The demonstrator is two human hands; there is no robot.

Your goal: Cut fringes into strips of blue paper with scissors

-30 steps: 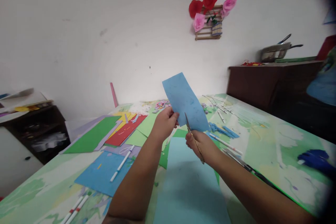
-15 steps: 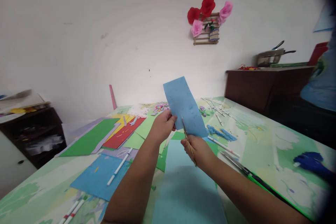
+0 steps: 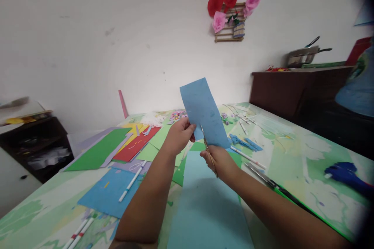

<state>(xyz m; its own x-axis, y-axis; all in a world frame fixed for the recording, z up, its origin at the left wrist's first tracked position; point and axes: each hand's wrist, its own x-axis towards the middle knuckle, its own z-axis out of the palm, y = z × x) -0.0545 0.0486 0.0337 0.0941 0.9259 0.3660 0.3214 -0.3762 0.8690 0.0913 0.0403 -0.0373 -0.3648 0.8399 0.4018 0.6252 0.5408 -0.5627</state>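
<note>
A blue sheet of paper is raised above the table, tilted, with its lower left edge pinched in my left hand. My right hand is closed around a small pair of scissors, its blades reaching up into the lower part of the sheet. Part of the scissors' handles is hidden by my fingers. Beneath both hands a larger light blue sheet lies flat. A second, larger pair of scissors with green-and-black handles rests to the right, partly behind my right forearm.
Left on the patterned table lie a blue sheet, white markers, a red sheet and a green sheet. To the right are blue scraps and a blue glue gun. A person's blue clothing shows at far right.
The view has tilted slightly, so most things sit a little higher. The scissor blades now stand further into the blue sheet, and the lower left piece is parting from it.
</note>
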